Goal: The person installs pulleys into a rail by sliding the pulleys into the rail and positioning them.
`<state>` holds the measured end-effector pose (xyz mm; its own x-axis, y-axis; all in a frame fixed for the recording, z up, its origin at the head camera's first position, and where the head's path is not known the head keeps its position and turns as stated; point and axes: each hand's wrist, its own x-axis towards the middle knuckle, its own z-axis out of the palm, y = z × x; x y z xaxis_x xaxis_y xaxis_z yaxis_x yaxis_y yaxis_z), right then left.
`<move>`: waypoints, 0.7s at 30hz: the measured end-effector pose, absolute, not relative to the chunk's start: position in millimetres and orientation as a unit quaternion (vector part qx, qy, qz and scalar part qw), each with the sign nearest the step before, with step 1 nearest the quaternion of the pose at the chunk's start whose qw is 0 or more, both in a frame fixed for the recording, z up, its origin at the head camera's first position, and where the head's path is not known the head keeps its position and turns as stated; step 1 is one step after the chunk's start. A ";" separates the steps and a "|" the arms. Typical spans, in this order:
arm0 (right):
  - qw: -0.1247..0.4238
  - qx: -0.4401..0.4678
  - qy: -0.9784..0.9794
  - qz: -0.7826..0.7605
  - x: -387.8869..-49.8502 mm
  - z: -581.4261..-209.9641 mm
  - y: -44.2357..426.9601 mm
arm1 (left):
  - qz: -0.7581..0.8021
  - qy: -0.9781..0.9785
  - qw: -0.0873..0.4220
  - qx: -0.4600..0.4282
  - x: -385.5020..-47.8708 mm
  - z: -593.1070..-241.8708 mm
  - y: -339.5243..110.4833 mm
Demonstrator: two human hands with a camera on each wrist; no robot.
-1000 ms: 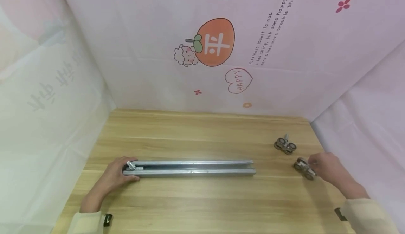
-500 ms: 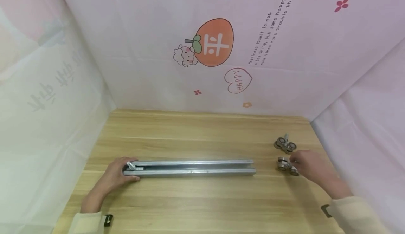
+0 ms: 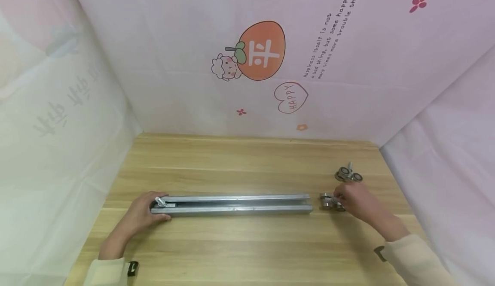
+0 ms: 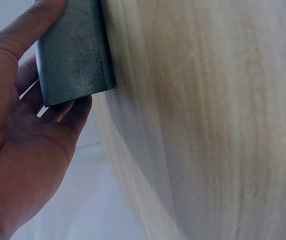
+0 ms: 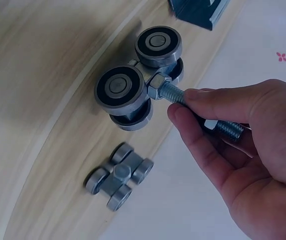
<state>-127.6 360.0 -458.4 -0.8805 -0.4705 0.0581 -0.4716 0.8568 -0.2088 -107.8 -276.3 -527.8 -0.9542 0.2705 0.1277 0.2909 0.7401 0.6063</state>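
Note:
A slotted metal track (image 3: 239,210) lies lengthwise on the wooden table. My left hand (image 3: 142,211) grips its left end, thumb on the near side and fingers around the far side and end. A bolt (image 3: 160,202) sticks up from the slot at that end. Just off the track's right end, my right hand (image 3: 357,202) holds a roller trolley (image 3: 327,201) by its threaded bolt (image 5: 171,93). In the right wrist view, thumb and fingers pinch that bolt, and the wheels face the track's open end (image 5: 200,11). Wheels and track are apart.
A second roller trolley (image 3: 349,174) rests on the table (image 3: 232,247) just behind my right hand, its bolt pointing up. White printed cloth (image 3: 185,84) rises behind the table and along both sides.
My right hand has carried the trolley leftward from the table's right side to near the track's end. My left hand and the track have stayed put.

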 end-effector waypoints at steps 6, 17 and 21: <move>-0.024 0.230 -0.965 0.126 -126.5 -460.0 350.9 | -0.329 -0.933 0.011 -0.147 -107.6 -527.4 -275.7; -0.019 0.231 -0.965 0.121 -126.0 -463.8 336.4 | -0.332 -0.932 0.015 -0.147 -108.0 -529.1 -276.7; -0.022 0.238 -0.962 0.132 -125.6 -462.0 331.1 | -0.331 -0.931 0.019 -0.149 -108.1 -529.8 -276.9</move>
